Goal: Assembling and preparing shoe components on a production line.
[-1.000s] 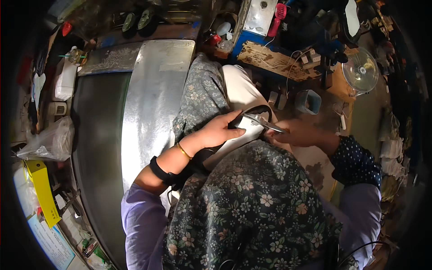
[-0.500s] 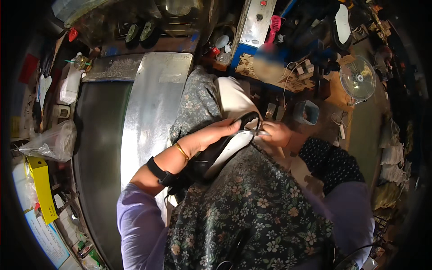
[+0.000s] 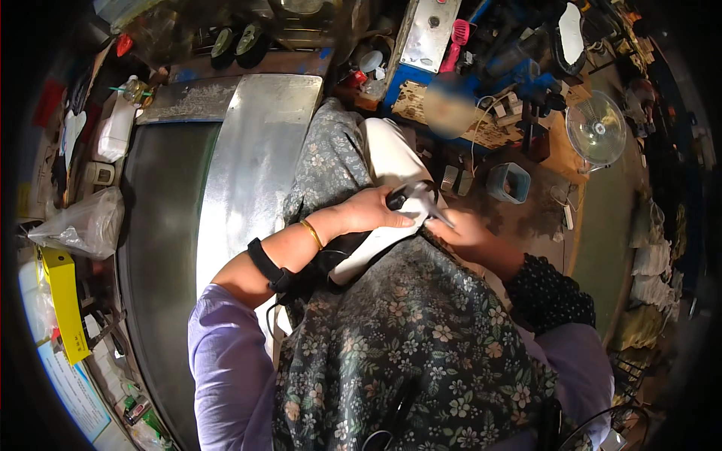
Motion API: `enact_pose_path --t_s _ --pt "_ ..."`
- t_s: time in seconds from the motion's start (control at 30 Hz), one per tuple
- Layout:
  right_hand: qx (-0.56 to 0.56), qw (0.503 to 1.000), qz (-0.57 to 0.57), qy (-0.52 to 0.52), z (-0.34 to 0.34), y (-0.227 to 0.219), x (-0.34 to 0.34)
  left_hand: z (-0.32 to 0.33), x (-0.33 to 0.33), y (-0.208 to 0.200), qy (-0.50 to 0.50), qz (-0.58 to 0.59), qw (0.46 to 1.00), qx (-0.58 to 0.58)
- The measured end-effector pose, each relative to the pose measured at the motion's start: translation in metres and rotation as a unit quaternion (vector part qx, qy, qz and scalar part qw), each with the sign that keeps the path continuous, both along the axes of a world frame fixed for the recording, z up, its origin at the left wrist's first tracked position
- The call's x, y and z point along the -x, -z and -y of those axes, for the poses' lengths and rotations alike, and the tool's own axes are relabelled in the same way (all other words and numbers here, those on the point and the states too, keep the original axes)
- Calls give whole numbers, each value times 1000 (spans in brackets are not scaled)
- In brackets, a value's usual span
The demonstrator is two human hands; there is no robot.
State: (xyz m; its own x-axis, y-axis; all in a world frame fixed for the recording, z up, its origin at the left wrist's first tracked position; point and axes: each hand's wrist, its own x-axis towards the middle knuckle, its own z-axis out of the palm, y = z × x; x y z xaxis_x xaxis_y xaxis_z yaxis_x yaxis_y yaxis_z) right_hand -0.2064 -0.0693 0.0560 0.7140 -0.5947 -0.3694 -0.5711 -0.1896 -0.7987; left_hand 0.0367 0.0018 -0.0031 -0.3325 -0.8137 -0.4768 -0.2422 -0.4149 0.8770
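Observation:
Across my lap lies a black shoe with a long white sole (image 3: 370, 252), its upper partly hidden by my forearm. My left hand (image 3: 367, 211) is closed around one end of it, the thumb pressed on the white face. Against that same end, my right hand (image 3: 468, 234) is closed with fingers curled on a grey, metallic-looking tool (image 3: 429, 201). Motion smears the tool, so its kind cannot be made out. A dark floral apron (image 3: 421, 338) covers my lap beneath the shoe.
To the left stands a shiny metal sheet (image 3: 252, 150) beside a dark belt-like surface (image 3: 169, 225). A clear plastic tub (image 3: 508, 183) and a round fan (image 3: 596, 129) are at the right. Green-topped shoes (image 3: 249, 41) sit at the back; a yellow box (image 3: 66, 304) is far left.
The shoe has tilted, showing its white sole more fully. My left thumb now presses on the white face. My right hand has shifted slightly down and right, with the grey tool blurred by movement.

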Motion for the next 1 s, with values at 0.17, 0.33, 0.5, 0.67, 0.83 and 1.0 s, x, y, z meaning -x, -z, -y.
enact_pose_path --t_s 0.17,0.33,0.5,0.67,0.83,1.0 --pt "-95 990 -62 -81 16 0 -18 -14 -22 -5 -80 -189 969 -136" --pt "-129 989 40 -67 32 5 -71 -61 -84 -59 -148 -94 980 -99" --pt "-82 983 125 -109 43 37 -194 -125 -151 -96 -190 484 854 24" --pt "-88 986 129 -56 11 76 -316 -147 -88 -19 71 719 691 6" --pt "252 925 176 -222 36 82 -281 -163 -39 41 -117 583 799 89" --pt "339 915 184 -117 155 -2 -153 -168 -49 26 -258 420 847 200"
